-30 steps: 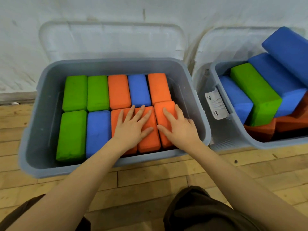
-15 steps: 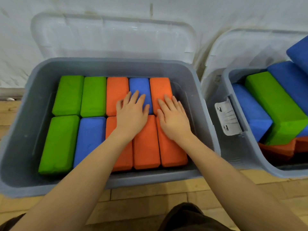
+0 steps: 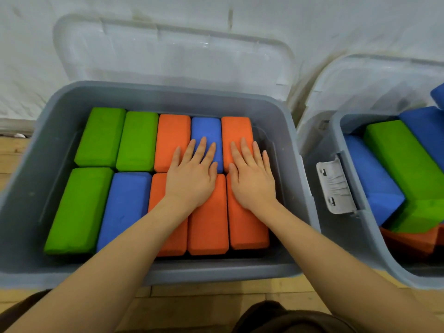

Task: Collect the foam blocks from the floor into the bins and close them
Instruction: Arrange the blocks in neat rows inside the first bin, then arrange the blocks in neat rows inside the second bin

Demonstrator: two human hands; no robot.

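- Head view: my left hand [image 3: 192, 179] and right hand [image 3: 252, 179] lie flat, fingers spread and straight, on the foam blocks [image 3: 209, 212] packed in the grey bin [image 3: 168, 97] at the centre of the frame; neither hand grips anything.
- The left hand's fingertips reach onto the blue block [image 3: 206, 131] in the upper row, its palm over the orange blocks of the lower row; the right hand's fingertips lie on the upper-row orange block [image 3: 236, 128], just right of the blue one.
- The blocks sit in two rows of five, long axes running from the bottom of the frame towards the top, level and below the rim.
- The clear lid [image 3: 173, 51] stands open at the top of the frame, leaning back towards the white wall [image 3: 48, 32], directly above my fingertips. Its long axis runs left to right across the frame. I judge closing it is the next step, and both hands are about equally near, one towards each half.
- The second bin [image 3: 346, 236], at the right of the frame, holds blue, green and orange blocks piled unevenly, some above its rim; its own lid [image 3: 374, 85] is also open, and a white latch [image 3: 335, 186] hangs on its side.
- That bin is cut off by the right edge, so I cannot tell its full load. How the lids join the bins is hard to make out.
- The wooden floor [image 3: 192, 294] in view shows no loose blocks.
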